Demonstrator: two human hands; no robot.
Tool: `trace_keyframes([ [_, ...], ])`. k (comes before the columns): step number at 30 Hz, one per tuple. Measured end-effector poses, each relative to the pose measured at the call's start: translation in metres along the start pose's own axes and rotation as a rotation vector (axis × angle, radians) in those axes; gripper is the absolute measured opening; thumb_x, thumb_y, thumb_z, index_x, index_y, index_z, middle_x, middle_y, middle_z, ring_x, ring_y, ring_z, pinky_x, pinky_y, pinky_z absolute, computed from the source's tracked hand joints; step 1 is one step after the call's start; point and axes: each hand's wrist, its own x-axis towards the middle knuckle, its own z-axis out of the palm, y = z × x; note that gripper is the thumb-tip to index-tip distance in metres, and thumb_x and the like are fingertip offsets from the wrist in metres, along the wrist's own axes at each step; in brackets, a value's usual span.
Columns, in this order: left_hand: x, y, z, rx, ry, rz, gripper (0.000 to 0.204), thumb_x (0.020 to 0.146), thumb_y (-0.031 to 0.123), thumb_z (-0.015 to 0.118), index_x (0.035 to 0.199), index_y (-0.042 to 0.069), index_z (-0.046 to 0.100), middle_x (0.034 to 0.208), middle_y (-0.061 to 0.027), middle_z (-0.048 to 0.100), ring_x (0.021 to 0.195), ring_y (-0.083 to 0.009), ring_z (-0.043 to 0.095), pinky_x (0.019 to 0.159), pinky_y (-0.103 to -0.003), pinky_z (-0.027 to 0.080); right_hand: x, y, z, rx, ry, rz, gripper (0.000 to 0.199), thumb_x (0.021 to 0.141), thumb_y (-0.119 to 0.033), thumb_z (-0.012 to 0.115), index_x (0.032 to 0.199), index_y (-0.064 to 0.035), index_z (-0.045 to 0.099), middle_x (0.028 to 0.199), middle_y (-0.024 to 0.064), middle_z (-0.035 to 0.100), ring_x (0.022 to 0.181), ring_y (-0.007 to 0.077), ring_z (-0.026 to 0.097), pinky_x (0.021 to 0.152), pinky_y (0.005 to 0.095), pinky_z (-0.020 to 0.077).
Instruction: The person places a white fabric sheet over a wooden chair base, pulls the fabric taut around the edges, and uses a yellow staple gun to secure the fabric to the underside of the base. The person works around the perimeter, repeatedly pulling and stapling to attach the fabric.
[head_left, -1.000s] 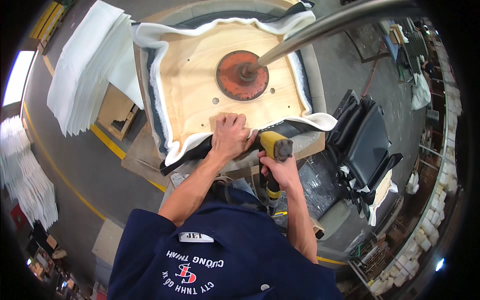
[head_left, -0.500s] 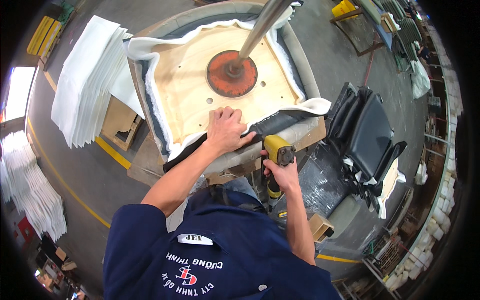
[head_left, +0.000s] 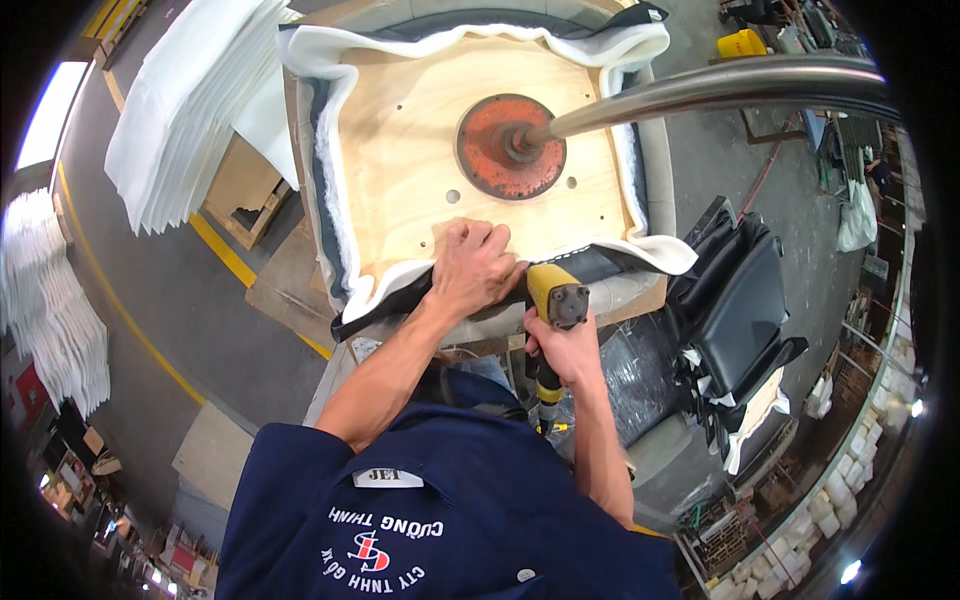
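A plywood seat panel lies face up, ringed by white padding and a black cover. A round red press plate on a metal pole sits on the panel's middle. At the near edge my left hand is closed, its curled fingers gripping the cover's edge over the wood. Just right of it, my right hand is wrapped round the handle of a yellow and black staple gun. The gun's nose is at the near edge of the cover, close to my left fingers; its tip is hidden.
Black upholstered seats are stacked at the right. Tall piles of white padding sheets stand at the left, by a wooden box. A yellow container is at the far right. The metal pole reaches out to the right above the panel.
The view has shifted, and the pole now slants more to the right. My left hand has moved right along the cover's near edge, closer to the staple gun, and its fingers are more curled.
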Motion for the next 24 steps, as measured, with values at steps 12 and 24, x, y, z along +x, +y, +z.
trace_keyframes([
  [12, 0.008, 0.002, 0.003, -0.075, -0.067, 0.058, 0.040, 0.089, 0.045, 0.067, 0.069, 0.011, 0.067, 0.091, -0.0061, 0.057, 0.096, -0.0274, 0.053, 0.085, -0.046, 0.038, -0.019, 0.037, -0.011, 0.229, 0.055, -0.108, 0.040, 0.083, 0.006, 0.066, 0.122, 0.0046, 0.063, 0.102, 0.0094, 0.074, 0.060, 0.0133, 0.065, 0.056, 0.0284, 0.0543],
  [24, 0.002, -0.001, 0.004, -0.006, -0.021, 0.083, 0.041, 0.089, 0.043, 0.069, 0.063, 0.011, 0.066, 0.092, -0.0072, 0.055, 0.095, -0.0290, 0.050, 0.085, -0.047, 0.036, -0.012, 0.022, -0.023, 0.258, -0.030, -0.103, 0.042, 0.083, 0.006, 0.067, 0.125, 0.0036, 0.062, 0.105, 0.0085, 0.075, 0.061, 0.0124, 0.063, 0.056, 0.0287, 0.0541],
])
